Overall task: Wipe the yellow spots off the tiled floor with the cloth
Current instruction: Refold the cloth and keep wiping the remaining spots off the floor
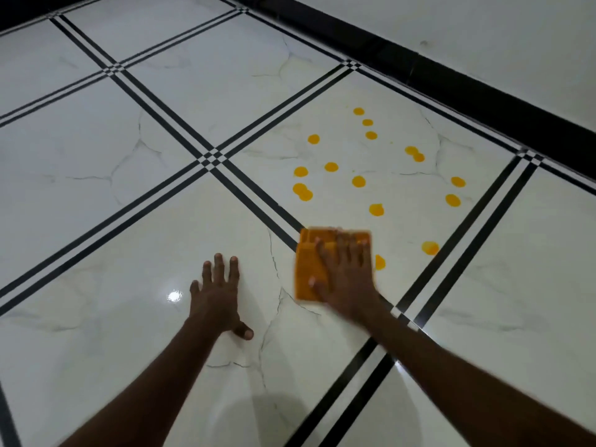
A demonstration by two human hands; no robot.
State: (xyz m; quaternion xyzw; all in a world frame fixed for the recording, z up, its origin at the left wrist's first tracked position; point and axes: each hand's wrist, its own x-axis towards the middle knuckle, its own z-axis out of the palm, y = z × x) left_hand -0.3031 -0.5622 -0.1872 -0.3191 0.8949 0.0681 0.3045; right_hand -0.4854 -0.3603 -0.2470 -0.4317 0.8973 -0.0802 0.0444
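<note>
With the left hand (pixel 217 295) spread flat on the tiled floor (pixel 135 221) as a brace, the right hand (pixel 346 279), fingers flat atop the orange cloth (pixel 306 269), should press firmly and sweep over the yellow spots (pixel 358 181) just beyond the cloth.

The tiled floor (pixel 161 130) under me is glossy, polished stone-look tile, white with thin grey veins, smooth enough to throw back a bright glint of light (pixel 174 296) at nine o'clock from my left hand (pixel 216 298). Black stripes (pixel 167 124) edge each tile, equally shiny. The cloth (pixel 309 269) beneath my right hand (pixel 346 279) looks like soft, matt orange fabric. The yellow spots (pixel 358 181) at twelve o'clock look flat, opaque and wet-edged.
</note>
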